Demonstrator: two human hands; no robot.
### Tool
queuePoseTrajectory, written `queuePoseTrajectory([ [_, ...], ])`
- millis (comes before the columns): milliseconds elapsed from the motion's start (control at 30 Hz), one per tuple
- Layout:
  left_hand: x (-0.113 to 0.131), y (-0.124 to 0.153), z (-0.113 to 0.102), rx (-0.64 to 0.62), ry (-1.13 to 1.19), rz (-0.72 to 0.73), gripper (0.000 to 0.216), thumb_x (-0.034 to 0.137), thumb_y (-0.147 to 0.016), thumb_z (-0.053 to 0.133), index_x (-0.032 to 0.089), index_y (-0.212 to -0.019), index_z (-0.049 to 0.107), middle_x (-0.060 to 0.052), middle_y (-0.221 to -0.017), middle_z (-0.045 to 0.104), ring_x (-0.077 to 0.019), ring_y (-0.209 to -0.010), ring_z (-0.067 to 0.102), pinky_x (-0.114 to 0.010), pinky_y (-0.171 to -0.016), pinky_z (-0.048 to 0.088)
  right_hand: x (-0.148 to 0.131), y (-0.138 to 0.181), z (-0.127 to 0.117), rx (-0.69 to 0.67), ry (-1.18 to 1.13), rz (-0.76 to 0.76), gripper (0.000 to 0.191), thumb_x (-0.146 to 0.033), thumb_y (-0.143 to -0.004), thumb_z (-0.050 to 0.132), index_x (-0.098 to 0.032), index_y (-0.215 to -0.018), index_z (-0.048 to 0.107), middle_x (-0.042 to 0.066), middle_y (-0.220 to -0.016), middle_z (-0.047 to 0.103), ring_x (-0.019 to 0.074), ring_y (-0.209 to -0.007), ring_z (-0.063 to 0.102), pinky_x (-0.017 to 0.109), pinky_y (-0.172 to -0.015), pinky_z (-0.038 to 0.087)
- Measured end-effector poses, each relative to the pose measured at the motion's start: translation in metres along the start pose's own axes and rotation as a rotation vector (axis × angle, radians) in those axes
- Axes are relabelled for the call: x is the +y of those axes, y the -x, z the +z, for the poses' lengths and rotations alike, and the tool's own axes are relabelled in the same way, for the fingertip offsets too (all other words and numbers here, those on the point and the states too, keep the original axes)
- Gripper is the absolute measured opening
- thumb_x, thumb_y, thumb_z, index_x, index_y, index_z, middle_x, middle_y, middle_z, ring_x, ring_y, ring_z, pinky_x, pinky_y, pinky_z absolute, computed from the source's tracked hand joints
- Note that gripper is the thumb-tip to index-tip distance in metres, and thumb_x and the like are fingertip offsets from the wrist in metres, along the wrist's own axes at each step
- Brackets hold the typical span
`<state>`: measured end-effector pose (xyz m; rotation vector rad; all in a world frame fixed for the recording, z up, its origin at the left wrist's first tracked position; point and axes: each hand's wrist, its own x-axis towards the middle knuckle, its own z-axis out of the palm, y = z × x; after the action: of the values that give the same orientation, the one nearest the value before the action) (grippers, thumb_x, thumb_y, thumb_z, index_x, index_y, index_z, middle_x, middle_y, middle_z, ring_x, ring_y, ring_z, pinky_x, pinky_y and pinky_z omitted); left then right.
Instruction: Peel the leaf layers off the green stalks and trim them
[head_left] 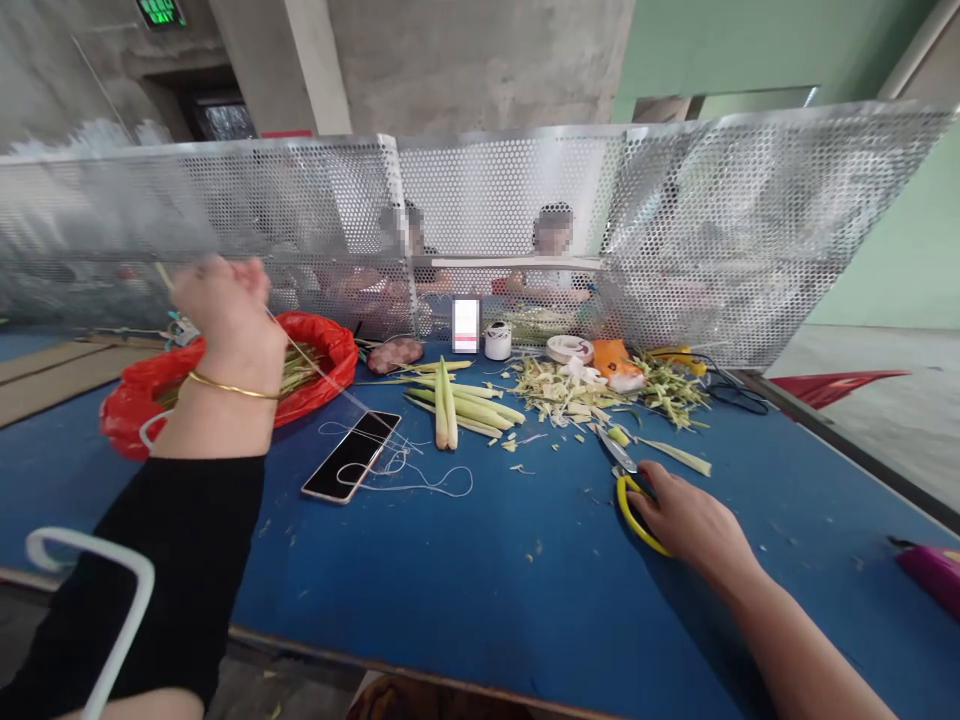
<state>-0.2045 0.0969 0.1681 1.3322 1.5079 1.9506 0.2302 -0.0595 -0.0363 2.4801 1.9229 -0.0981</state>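
Note:
My left hand [225, 305] is raised above the table's left side, fingers closed on thin green strips and a white thread [390, 470] that trails down over a phone [351, 455]. A gold bangle sits on that wrist, above a black sleeve. My right hand [686, 515] rests on the blue table [480, 580], its fingers curled onto the yellow handles of a pair of scissors [626, 480] whose blades point away from me. Pale green stalks [450, 400] lie side by side in the middle.
A red plastic bag [315, 385] of green strips sits at the left. Leaf trimmings [570, 385], a tape roll [568, 348], a thread spool [496, 340] and an orange item lie near the perforated metal screen [675, 230]. Two people sit behind it. A magenta object [934, 572] lies at far right.

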Motion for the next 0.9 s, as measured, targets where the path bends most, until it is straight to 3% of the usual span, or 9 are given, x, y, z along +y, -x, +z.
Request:
queuePoseTrajectory([
  [67, 0.016, -0.004, -0.007, 0.069, -0.043, 0.196, 0.052, 0.031, -0.097, -0.003, 0.016, -0.102, 0.046, -0.001, -0.077, 0.056, -0.0123, -0.106, 0.05, -0.033, -0.061, 0.022, 0.001, 0.0, 0.001, -0.002, 0.005, -0.002, 0.039, -0.038, -0.096, 0.033, -0.017, -0.125, 0.047, 0.015, -0.106, 0.07, 0.0324, -0.094, 0.067, 0.036, -0.067, 0.045],
  [133, 0.022, 0.004, -0.011, 0.197, -0.195, 0.407, 0.042, 0.046, -0.095, 0.018, 0.022, -0.113, 0.046, 0.002, -0.084, 0.061, -0.0181, -0.111, 0.052, -0.03, -0.061, 0.026, 0.001, -0.001, 0.002, -0.008, 0.015, -0.006, 0.039, -0.037, -0.096, 0.033, -0.016, -0.125, 0.047, 0.015, -0.106, 0.07, 0.0323, -0.095, 0.067, 0.037, -0.068, 0.046],
  [200, 0.017, 0.021, -0.011, 0.154, -0.398, 0.51, 0.042, 0.047, -0.091, 0.033, 0.02, -0.12, 0.046, 0.001, -0.091, 0.064, -0.0177, -0.113, 0.052, -0.032, -0.065, 0.028, 0.001, 0.0, 0.002, -0.01, 0.024, -0.014, 0.038, -0.037, -0.096, 0.034, -0.016, -0.125, 0.047, 0.015, -0.107, 0.069, 0.0319, -0.095, 0.067, 0.036, -0.067, 0.046],
  [267, 0.0, 0.043, -0.006, -0.167, -0.598, 0.38, 0.044, 0.052, -0.087, 0.034, 0.021, -0.108, 0.057, 0.0, -0.084, 0.068, -0.0171, -0.095, 0.06, -0.031, -0.066, 0.035, 0.001, 0.0, 0.002, -0.003, 0.032, -0.024, 0.038, -0.037, -0.096, 0.034, -0.016, -0.126, 0.046, 0.015, -0.108, 0.068, 0.0311, -0.094, 0.068, 0.035, -0.066, 0.046],
  [333, -0.025, 0.068, 0.0, -0.582, -0.739, 0.273, 0.04, 0.056, -0.074, 0.054, 0.021, -0.088, 0.067, 0.0, -0.081, 0.07, -0.0181, -0.081, 0.062, -0.03, -0.067, 0.041, 0.0, 0.001, 0.002, 0.007, 0.038, -0.024, 0.037, -0.037, -0.096, 0.034, -0.017, -0.125, 0.047, 0.014, -0.108, 0.068, 0.0303, -0.092, 0.068, 0.035, -0.064, 0.046],
  [400, -0.054, 0.091, 0.005, -0.839, -0.852, 0.166, 0.036, 0.055, -0.066, 0.062, 0.021, -0.076, 0.069, 0.0, -0.074, 0.07, -0.0176, -0.07, 0.062, -0.028, -0.063, 0.041, 0.0, 0.001, 0.003, 0.014, 0.044, -0.02, 0.036, -0.037, -0.096, 0.033, -0.017, -0.124, 0.048, 0.013, -0.106, 0.068, 0.0299, -0.09, 0.069, 0.034, -0.062, 0.046],
  [467, -0.08, 0.109, 0.006, -0.961, -0.957, 0.106, 0.035, 0.052, -0.064, 0.065, 0.022, -0.081, 0.069, 0.0, -0.069, 0.068, -0.0184, -0.064, 0.06, -0.028, -0.057, 0.037, 0.0, 0.001, 0.003, 0.019, 0.05, -0.02, 0.036, -0.037, -0.096, 0.033, -0.018, -0.123, 0.048, 0.013, -0.105, 0.068, 0.0299, -0.089, 0.069, 0.034, -0.061, 0.045],
  [700, -0.118, 0.13, 0.007, -0.914, -0.852, 0.052, 0.013, 0.031, -0.062, 0.065, 0.021, -0.055, 0.058, 0.0, -0.057, 0.06, -0.0161, -0.054, 0.053, -0.027, -0.053, 0.029, 0.001, 0.001, 0.005, 0.029, 0.049, -0.025, 0.037, -0.037, -0.097, 0.032, -0.017, -0.124, 0.048, 0.014, -0.107, 0.068, 0.0304, -0.09, 0.069, 0.035, -0.062, 0.046],
  [900, -0.095, 0.094, 0.002, -0.652, -0.556, -0.018, 0.037, 0.055, -0.078, 0.043, 0.021, -0.069, 0.056, -0.001, -0.053, 0.054, -0.0181, -0.058, 0.056, -0.031, -0.054, 0.038, 0.0, 0.001, 0.003, 0.023, 0.039, -0.022, 0.038, -0.036, -0.096, 0.032, -0.017, -0.125, 0.048, 0.014, -0.107, 0.068, 0.0308, -0.09, 0.068, 0.035, -0.063, 0.046],
])
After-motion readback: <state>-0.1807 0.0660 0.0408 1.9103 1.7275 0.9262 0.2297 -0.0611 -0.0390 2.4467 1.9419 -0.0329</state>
